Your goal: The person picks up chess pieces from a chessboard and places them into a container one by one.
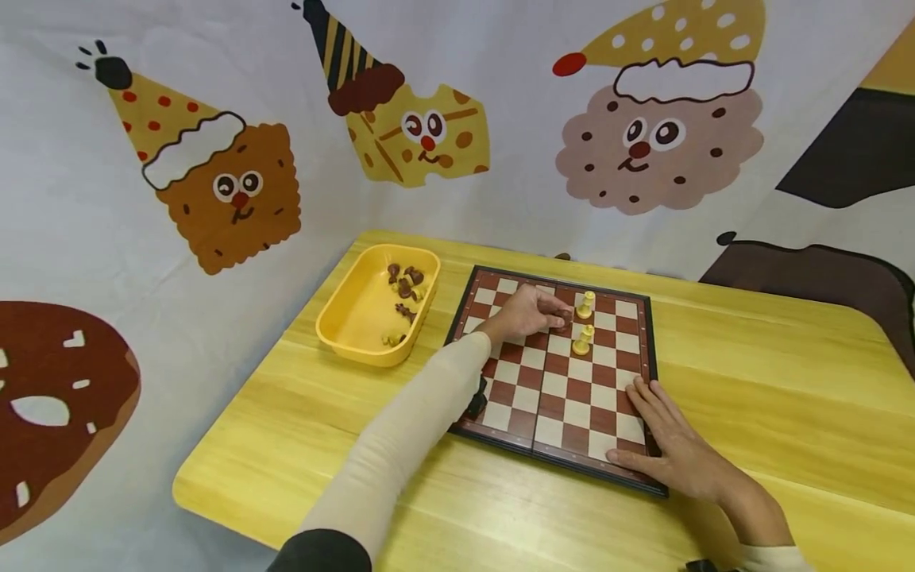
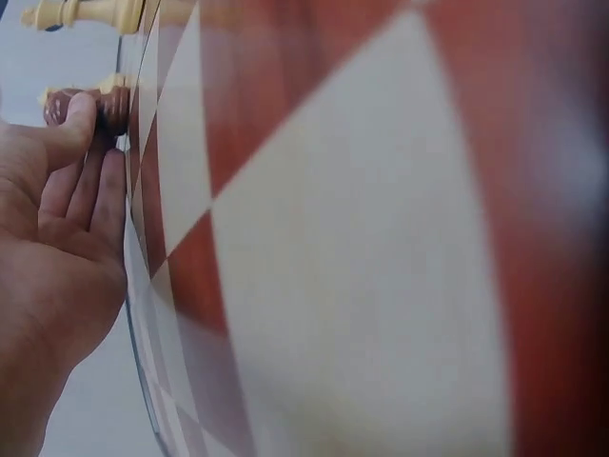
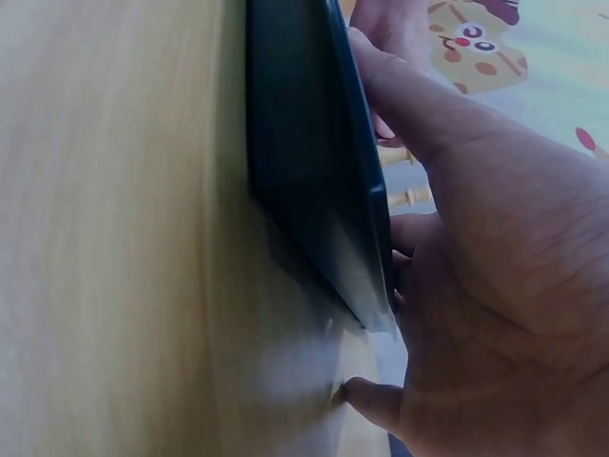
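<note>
A brown-and-cream chessboard (image 1: 509, 373) lies unfolded on the table. Over its far middle, the left hand (image 1: 527, 311) pinches a brown chess piece (image 1: 565, 319) between thumb and fingers. In the left wrist view, this brown piece (image 2: 114, 109) is upright at the board's surface, partly covered by the thumb. Two cream chess pieces stand just right of it, one farther back (image 1: 586, 305) and one nearer (image 1: 582, 340). The right hand (image 1: 675, 449) rests on the board's near right corner with its fingers extended across the dark rim.
Left of the board sits a yellow tray (image 1: 330, 334) holding several brown and cream pieces (image 1: 406, 280). The wooden table (image 1: 457, 508) ends at a wall hanging (image 1: 515, 199) printed with cartoon snacks. A small black object (image 1: 476, 397) shows beside the left forearm.
</note>
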The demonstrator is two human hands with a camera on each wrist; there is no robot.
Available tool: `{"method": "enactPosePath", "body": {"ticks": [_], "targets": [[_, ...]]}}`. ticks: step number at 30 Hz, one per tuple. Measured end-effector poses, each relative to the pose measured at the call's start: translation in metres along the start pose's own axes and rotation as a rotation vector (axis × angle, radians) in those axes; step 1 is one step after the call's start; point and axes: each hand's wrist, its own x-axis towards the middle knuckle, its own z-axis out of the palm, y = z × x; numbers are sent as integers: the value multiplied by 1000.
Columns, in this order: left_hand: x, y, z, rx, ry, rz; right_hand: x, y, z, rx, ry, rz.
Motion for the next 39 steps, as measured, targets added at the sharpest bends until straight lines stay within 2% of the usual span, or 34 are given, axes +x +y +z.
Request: {"method": "enactPosePath", "body": {"ticks": [5,9,14,19,22,29,35,39], "targets": [[-1,1,4,13,-4,-6,-4,1,2,21,-2,14],[2,4,0,17,-3,1,0,2,-2,7,-8,0],[9,10,-10,27,-52,71,4,0,-9,5,3,-5],[11,9,-17,-23,-106,47,5,-4,-8,25,-18,7],[9,12,-17,-27,-116,49,2,-5,-9,34,-35,23],[-2,35,-23,-54,-123,70,1,-5,-9,21,-36,19],[-13,28,-29,36,-85,124,2,-7,-10,8,-33,19],[-25,23,-32,64,-93,127,1,-11,-8,-16,-48,41]]}}
